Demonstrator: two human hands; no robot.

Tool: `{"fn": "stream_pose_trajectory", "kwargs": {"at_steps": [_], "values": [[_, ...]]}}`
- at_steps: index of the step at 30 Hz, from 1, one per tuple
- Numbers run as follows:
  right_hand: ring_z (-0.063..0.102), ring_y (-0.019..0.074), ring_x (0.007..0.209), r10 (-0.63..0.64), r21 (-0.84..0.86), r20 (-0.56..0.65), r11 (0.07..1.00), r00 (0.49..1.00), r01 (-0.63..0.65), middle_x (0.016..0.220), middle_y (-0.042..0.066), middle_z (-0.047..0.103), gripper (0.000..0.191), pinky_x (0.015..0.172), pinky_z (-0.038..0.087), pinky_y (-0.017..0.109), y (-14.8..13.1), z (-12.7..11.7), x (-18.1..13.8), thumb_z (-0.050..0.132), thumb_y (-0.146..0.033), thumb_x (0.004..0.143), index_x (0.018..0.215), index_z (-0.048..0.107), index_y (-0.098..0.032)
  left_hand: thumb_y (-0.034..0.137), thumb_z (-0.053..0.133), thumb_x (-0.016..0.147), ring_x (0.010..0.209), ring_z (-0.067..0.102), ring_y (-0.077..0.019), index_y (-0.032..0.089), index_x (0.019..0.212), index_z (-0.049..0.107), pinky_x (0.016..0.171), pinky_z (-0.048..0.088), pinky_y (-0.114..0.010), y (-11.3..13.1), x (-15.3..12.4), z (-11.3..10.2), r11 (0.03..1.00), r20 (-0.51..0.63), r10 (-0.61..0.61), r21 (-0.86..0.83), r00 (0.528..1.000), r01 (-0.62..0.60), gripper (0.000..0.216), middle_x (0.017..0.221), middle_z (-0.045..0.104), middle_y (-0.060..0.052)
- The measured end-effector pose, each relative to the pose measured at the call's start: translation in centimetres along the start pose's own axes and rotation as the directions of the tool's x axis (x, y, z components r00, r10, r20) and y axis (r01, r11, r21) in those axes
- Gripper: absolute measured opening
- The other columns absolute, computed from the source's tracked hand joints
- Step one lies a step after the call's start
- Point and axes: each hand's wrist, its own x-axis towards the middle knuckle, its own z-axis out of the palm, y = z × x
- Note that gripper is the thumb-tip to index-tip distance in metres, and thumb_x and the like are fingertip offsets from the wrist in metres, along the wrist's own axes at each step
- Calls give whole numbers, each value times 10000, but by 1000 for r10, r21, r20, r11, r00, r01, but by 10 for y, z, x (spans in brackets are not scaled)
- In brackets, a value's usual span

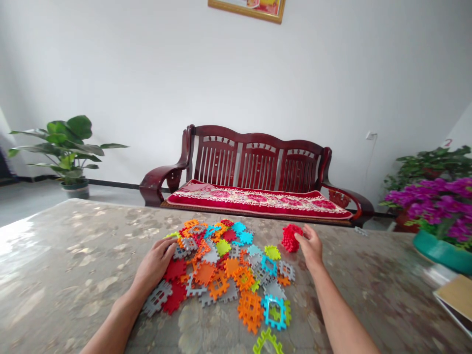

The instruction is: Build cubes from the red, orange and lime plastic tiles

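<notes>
A heap of plastic interlocking building pieces (205, 273) in orange, grey, red, blue and green lies spread over the table's middle. My left hand (159, 258) rests on the heap's left edge, fingers stretched out over grey and red pieces. Some of its fingertips are hard to make out among the pieces. To the right of the heap, a stack of red interlocking pieces (291, 238) stands on the table. My right hand (311, 244) grips this stack from its right side, thumb in front. A green frame piece (267, 340) lies nearest me.
A patterned table cover (84, 265) lies under everything. At the right are a teal planter (438, 253) of purple flowers and a box-like object (457, 297). One small grey piece (361, 231) lies near the far edge. Beyond stands a wooden bench (254, 162).
</notes>
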Motion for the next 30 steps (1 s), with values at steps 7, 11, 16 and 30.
{"fn": "stream_pose_trajectory", "kwargs": {"at_steps": [7,11,16,30], "values": [[475,348,1295,-128,-262,84,954,988,145,1431,177,490,1021,1089,357,454,-17,-2,4,760,-578,548,1423,438,-163,545,353,860,1153,627,-244,229,1020,745,1074,430,-347,1,0,0,1000,6,-4,12,1000,4,529,1223,694,-71],[463,357,1298,-206,-456,184,848,961,269,1445,154,471,976,1080,349,472,-41,-2,1,772,-540,565,1425,445,-213,546,349,852,1152,628,-261,226,1006,755,1074,434,-362,2,1,-1,1000,11,-4,21,1000,4,539,1220,697,-74],[492,363,1266,-182,-626,302,703,936,339,1443,137,480,879,1013,398,474,-63,0,4,763,-517,601,1393,496,-244,546,347,855,1156,627,-262,225,1005,755,1077,432,-368,-1,1,-1,1000,12,-9,26,1000,8,540,1237,687,-76],[597,280,1121,0,-735,441,574,898,361,1272,73,601,542,857,477,348,-74,3,-1,629,-291,685,1226,633,-260,522,346,862,1152,626,-252,212,1010,755,1065,440,-348,5,-1,-2,999,5,-5,34,1000,5,535,1222,693,-77]]}}
